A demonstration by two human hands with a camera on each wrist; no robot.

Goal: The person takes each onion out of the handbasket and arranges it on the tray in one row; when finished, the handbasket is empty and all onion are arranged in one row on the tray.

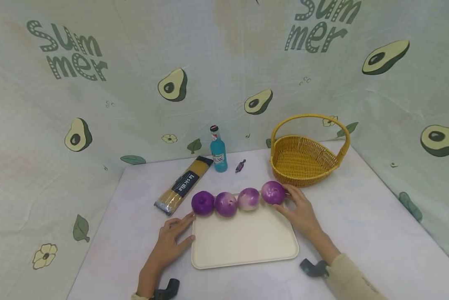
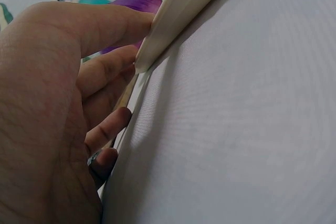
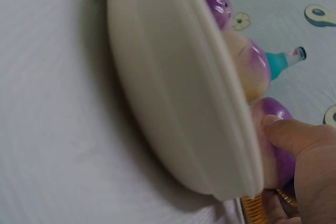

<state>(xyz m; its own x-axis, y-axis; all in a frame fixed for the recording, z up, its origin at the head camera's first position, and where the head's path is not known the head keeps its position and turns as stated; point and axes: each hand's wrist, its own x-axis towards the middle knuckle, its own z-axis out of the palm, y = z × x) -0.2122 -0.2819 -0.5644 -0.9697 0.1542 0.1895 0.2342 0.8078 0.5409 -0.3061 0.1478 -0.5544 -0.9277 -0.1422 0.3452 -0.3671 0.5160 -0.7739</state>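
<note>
A cream tray (image 1: 243,241) lies in front of me, with a row of purple-and-white turnips along its far edge. The leftmost turnip (image 1: 203,203) is deep purple; beside it are a purple turnip (image 1: 226,204) and a paler turnip (image 1: 248,199). My right hand (image 1: 301,210) grips the rightmost turnip (image 1: 273,192) at the tray's far right corner. The right wrist view shows the thumb pressed on its side (image 3: 278,153). My left hand (image 1: 170,241) rests at the tray's left side, thumb and index fingertip against the rim (image 2: 157,40), fingers spread.
Behind the tray lie a pasta packet (image 1: 185,183) and a small purple-wrapped candy (image 1: 240,166). A blue bottle (image 1: 218,154) stands upright near the back cloth. The yellow wicker basket (image 1: 303,179), its handle arched up, stands at back right, close behind the right hand.
</note>
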